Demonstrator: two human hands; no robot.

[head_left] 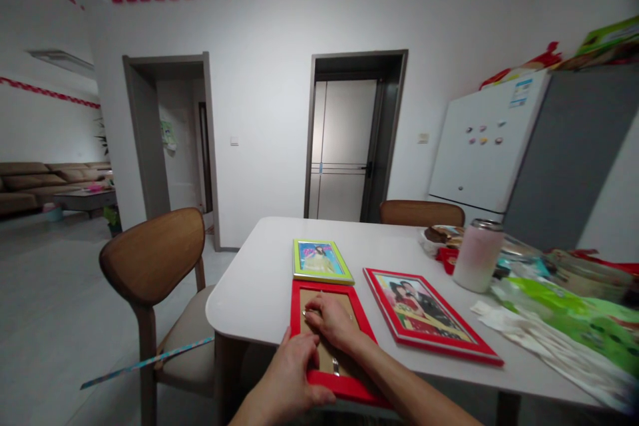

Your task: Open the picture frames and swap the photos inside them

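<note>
Face down on the white table lies a red picture frame (296,309), its brown backing board (319,294) showing. My left hand (299,366) grips the frame's lower left side, thumb along the bottom edge. My right hand (333,323) is over the backing, fingers bent and pressed together at a small metal clip (305,313) near the left inner edge; the fingertips are partly hidden. A metal piece (335,366) shows lower on the board. Just beyond is a green picture frame (322,261) with a photo of a person. To the right lies another red picture frame (429,313), photo up.
A pink and white tumbler (479,256) stands on the table's right side, by a white cloth (529,339) and a green plastic package (574,313). Wooden chairs stand at the left (154,259) and at the far side (422,213). A fridge (484,140) is behind.
</note>
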